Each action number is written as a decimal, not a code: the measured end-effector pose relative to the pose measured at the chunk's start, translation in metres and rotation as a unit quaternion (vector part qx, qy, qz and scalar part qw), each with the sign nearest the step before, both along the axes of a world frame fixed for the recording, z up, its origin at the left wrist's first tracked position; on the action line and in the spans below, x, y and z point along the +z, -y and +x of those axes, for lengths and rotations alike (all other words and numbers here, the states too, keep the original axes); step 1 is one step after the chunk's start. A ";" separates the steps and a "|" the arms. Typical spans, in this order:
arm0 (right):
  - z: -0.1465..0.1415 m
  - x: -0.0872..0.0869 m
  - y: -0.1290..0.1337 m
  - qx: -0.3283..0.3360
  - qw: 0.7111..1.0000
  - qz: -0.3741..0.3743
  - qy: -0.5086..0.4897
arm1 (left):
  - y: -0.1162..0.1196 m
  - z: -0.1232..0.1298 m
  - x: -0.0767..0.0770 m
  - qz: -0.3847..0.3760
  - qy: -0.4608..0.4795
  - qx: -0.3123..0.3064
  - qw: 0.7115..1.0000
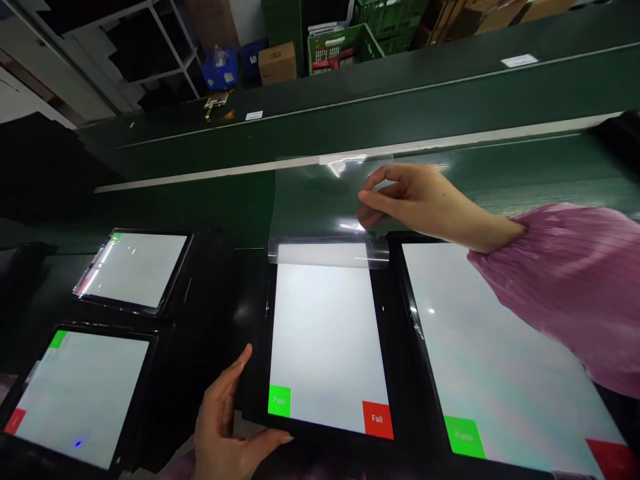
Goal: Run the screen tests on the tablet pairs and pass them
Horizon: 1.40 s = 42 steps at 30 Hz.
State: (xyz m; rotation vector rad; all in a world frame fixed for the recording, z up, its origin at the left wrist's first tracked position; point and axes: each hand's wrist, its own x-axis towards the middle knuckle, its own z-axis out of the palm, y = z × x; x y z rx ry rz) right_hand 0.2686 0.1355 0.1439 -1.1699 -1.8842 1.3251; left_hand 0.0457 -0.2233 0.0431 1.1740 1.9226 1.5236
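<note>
Right hand [415, 197]: past middle tablet's far end, toward its right side; palm down, thumb and forefinger pinching film, forearm in from right, pink sleeve [560, 287].
Left hand [223, 420]: at middle tablet's near left corner; fingers up along left side, thumb along near edge, spread apart, not clenched.
Film [305, 207]: clear, raised beyond middle tablet's far end, lower part curled over top of its screen.
Middle tablet [325, 327]: white screen lit, green Pass near left, red Fail near right.
Right tablet [490, 340]: just beside middle tablet.
Other tablets [90, 393]: two, left of middle tablet.
Crate [345, 50]: green, well beyond middle tablet.
</note>
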 end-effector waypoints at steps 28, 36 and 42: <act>0.006 0.010 0.031 0.059 0.988 0.142 -0.021 | -0.032 0.020 0.050 -0.002 -0.513 -0.249 0.821; 0.018 0.015 0.060 0.066 0.984 0.165 0.001 | -0.058 0.047 0.071 0.041 -0.557 -0.312 0.768; 0.037 0.013 0.089 -0.005 0.975 0.221 0.035 | -0.013 0.012 0.059 0.077 -0.436 -0.221 0.869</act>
